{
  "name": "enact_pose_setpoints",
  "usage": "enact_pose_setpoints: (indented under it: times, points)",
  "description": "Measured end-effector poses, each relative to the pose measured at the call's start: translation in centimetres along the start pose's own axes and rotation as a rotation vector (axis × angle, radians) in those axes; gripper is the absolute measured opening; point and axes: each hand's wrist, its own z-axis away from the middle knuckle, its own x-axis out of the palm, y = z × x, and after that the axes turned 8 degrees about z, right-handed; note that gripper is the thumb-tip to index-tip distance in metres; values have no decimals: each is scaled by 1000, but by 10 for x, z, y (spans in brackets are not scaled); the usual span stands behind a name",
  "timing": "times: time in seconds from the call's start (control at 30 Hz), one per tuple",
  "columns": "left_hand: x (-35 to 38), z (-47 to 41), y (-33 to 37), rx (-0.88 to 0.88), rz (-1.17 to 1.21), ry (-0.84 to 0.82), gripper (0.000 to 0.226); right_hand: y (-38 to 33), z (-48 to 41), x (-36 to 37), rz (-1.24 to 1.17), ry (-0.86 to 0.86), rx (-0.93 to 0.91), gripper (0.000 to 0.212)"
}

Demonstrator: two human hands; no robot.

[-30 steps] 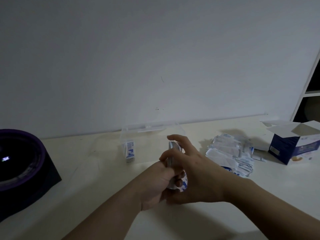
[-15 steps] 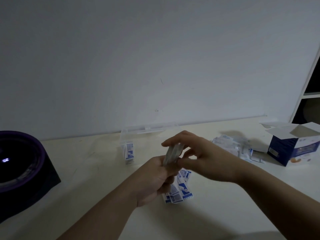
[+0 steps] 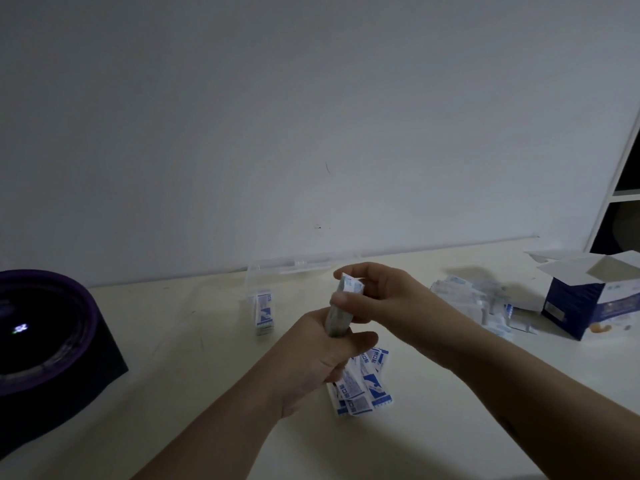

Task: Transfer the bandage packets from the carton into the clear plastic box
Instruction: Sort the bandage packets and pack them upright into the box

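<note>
Head view: I'd square the packet stack (image 3: pixel 341 320) first, left hand (image 3: pixel 311 355) grip clamped low, right hand (image 3: pixel 388 299) pinching its top.

Single head view, worn camera, wide-angle. It looks from the near side of the table (image 3: pixel 207 358), forward and slightly down, toward the far wall (image 3: pixel 311 116), which fills the upper half of the frame. Both forearms come in from the bottom edge. Left hand (image 3: pixel 322 355) and right hand (image 3: pixel 384 299) meet at frame centre, closest to the lens, both holding the packet stack (image 3: pixel 341 318). Clear plastic box (image 3: pixel 298 271) is just beyond the hands, near the wall. Carton (image 3: pixel 588 299) is far right, cut by the frame edge. Dark purple-rimmed object (image 3: pixel 41 334) is at near left, also cut. Shelf unit (image 3: pixel 623 195) leans in at the right edge.
</note>
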Motion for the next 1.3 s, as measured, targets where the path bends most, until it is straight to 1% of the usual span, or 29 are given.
enact_pose_setpoints:
  times: [0.03,0.07,0.17,0.23,0.3,0.37,0.43,0.5,0.57,0.63,0.67,0.7,0.77,0.8,0.87,1.0,1.1,1.2,1.3]
  points:
    - [1,-1,0,31,-52,26,6,-1,0,3,73,35,4,45]
    - [2,-1,0,64,-85,48,6,-3,0,6,145,68,-10,45]
    - [4,-3,0,114,-152,86,13,-9,1,13,255,115,-81,24]
    - [4,-2,1,89,-185,101,17,-9,0,13,299,112,-91,14]
    - [2,0,2,44,-179,102,16,-8,0,14,336,105,-103,9]
    - [1,2,1,20,-180,93,17,-8,0,17,362,104,-131,6]
    - [1,3,0,25,-184,95,23,-11,2,18,400,101,-166,7]
    - [0,1,1,50,-154,102,24,-15,3,12,364,66,-201,17]
    - [-4,-1,5,71,-118,55,15,-14,0,-1,225,11,-189,29]
    - [-11,-3,9,87,-96,-3,7,-12,-4,-14,76,-32,-142,33]
    - [-15,-5,11,91,-78,-9,6,-11,-5,-17,44,-58,-124,31]
    - [-18,-8,13,87,-62,-15,9,-10,-6,-18,65,-80,-115,28]
    - [-22,-12,14,60,-23,-56,28,-9,-10,-15,167,-105,-98,24]
    - [-23,-14,16,42,6,-91,34,-9,-12,-12,203,-104,-87,23]
    - [-22,-18,21,31,86,-133,32,-10,-17,-9,219,-71,-70,20]
    - [-23,-26,35,47,158,-91,32,-16,-27,-7,219,35,-95,7]
    - [-30,-32,44,75,166,-76,33,-21,-38,-3,106,70,-96,7]
    - [-40,-36,47,102,147,-60,33,-23,-51,1,-55,42,-88,13]
    - [-51,-41,48,119,136,-32,32,-25,-66,8,-129,21,-86,19]
